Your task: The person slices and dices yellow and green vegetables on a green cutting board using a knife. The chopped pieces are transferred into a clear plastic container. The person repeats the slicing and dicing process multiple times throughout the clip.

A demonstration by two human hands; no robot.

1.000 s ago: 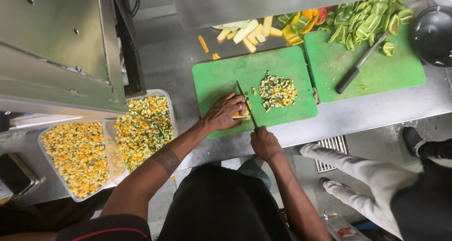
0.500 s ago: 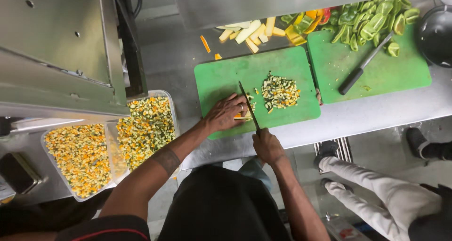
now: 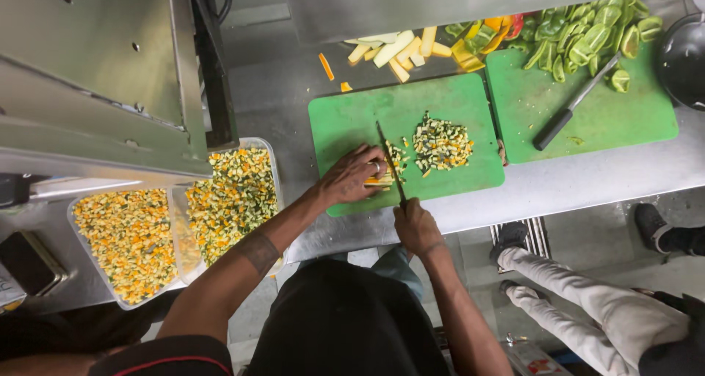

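On a green cutting board (image 3: 352,119) my left hand (image 3: 349,178) presses down on yellow vegetable strips (image 3: 383,179). Beside it, my right hand (image 3: 413,225) grips the handle of a kitchen knife (image 3: 389,161), whose blade stands across the strips right by my left fingers. A heap of diced green and yellow vegetable (image 3: 440,144) lies on the same board, just right of the blade.
A second green board (image 3: 646,119) to the right carries a black-handled knife (image 3: 570,106) and green pepper pieces (image 3: 587,38). Yellow strips (image 3: 396,50) lie behind the boards. Two clear tubs of diced vegetables (image 3: 235,200) (image 3: 125,240) sit at left. Another person's legs (image 3: 587,306) stand at right.
The view has shifted slightly. My hands stay at the same spot on the board, the knife still working at the strips. The other person's legs have shifted.
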